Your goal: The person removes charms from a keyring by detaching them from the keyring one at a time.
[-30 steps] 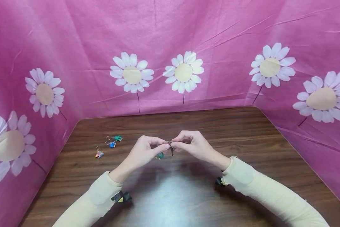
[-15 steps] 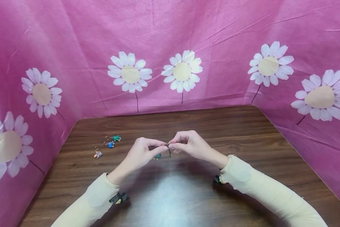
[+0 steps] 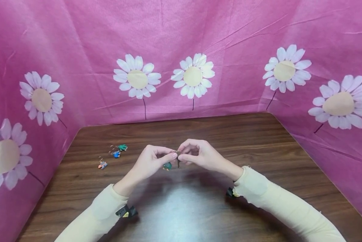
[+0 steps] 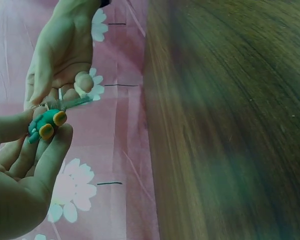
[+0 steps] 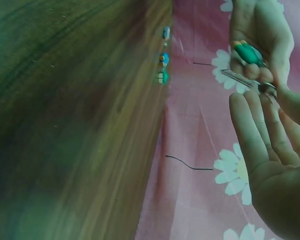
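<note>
Over the middle of the table, my left hand (image 3: 149, 163) and right hand (image 3: 203, 155) meet fingertip to fingertip. Thumb and forefinger of the left pinch the metal ring of a keychain; its small green figure (image 4: 47, 122) with orange feet hangs below that hand. My right thumb and forefinger pinch a metal key (image 5: 240, 79) by its head end, and its blade (image 3: 178, 163) points down in the head view. Fingertips cover most of the ring, so whether the key is threaded onto it I cannot tell.
On the left of the wooden table (image 3: 229, 134) lie a green figure keychain (image 3: 122, 147), a blue one (image 3: 116, 154) and an orange-and-grey one (image 3: 102, 165). A pink cloth (image 3: 229, 33) with printed daisies surrounds the table's back and sides.
Both hands stay together with slight finger shifts at the ring and key. The whole head view has drifted a little, so everything sits slightly further left.
</note>
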Action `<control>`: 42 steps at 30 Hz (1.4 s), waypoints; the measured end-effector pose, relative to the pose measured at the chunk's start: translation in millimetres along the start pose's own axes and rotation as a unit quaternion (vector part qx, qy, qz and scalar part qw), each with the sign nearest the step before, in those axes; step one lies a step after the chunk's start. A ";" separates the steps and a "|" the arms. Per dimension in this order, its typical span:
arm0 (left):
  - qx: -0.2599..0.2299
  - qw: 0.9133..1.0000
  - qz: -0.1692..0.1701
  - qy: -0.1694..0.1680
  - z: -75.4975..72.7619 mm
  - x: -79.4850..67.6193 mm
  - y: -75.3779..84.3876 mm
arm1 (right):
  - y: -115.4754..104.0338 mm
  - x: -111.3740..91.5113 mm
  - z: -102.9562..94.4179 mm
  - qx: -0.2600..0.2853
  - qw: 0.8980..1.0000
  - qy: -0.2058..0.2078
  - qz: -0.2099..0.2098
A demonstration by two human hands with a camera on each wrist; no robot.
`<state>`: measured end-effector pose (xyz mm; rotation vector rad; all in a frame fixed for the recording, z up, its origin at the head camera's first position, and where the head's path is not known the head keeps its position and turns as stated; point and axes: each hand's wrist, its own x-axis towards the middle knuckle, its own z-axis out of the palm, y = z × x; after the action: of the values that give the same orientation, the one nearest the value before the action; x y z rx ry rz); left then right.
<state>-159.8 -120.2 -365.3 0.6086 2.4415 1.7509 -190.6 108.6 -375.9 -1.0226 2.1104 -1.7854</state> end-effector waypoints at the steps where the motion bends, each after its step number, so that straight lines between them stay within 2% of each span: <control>1: -0.010 1.000 -0.002 0.001 -0.3 0.2 0.1 | 0.6 -0.5 0.7 0.002 1.000 0.002 0.003; 6: -0.046 0.999 -0.022 -0.003 -0.8 0.7 0.6 | 0.5 -1.5 0.6 0.026 1.000 0.007 0.012; 12: -0.037 0.999 -0.030 -0.011 -0.2 0.2 2.1 | -2.1 -2.0 0.6 0.038 0.999 0.025 0.011; 16: -0.025 0.999 -0.030 -0.025 -0.3 -0.5 3.4 | -1.8 -2.9 0.9 0.024 0.999 0.045 -0.003; 24: -0.002 0.999 -0.012 -0.034 -1.7 0.6 4.2 | -4.7 -2.6 -0.8 -0.001 0.998 0.053 -0.027; 35: 0.014 0.999 -0.017 -0.038 -3.7 0.0 3.9 | -9.0 1.6 -2.9 -0.036 0.998 0.026 -0.032; 42: 0.031 0.998 -0.028 -0.046 -4.0 -1.5 1.6 | -16.6 5.3 -8.4 -0.115 0.993 -0.038 -0.009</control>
<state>-159.1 -123.9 -362.6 0.6061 2.4335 1.5946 -193.0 111.5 -356.9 -1.1484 2.3045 -1.5103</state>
